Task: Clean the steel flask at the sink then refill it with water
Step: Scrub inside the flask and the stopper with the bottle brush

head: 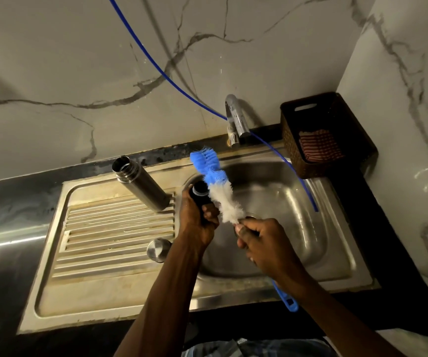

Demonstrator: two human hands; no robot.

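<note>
The steel flask (140,182) stands open-mouthed on the drainboard (104,228), left of the sink bowl (285,202). My left hand (200,222) grips a black stopper-like lid part (200,193) above the bowl's left edge. My right hand (261,243) holds the blue handle of a bottle brush (218,184). Its blue and white bristles lie right beside the black part. The handle's end sticks out below my right wrist. A round steel cap (158,249) sits on the drainboard near my left forearm.
The tap (236,119) rises behind the bowl, with no water visibly running. A thin blue hose (297,173) hangs from the wall into the bowl. A dark woven basket (326,135) holding a checked cloth stands at the back right corner. Marble walls close in behind and to the right.
</note>
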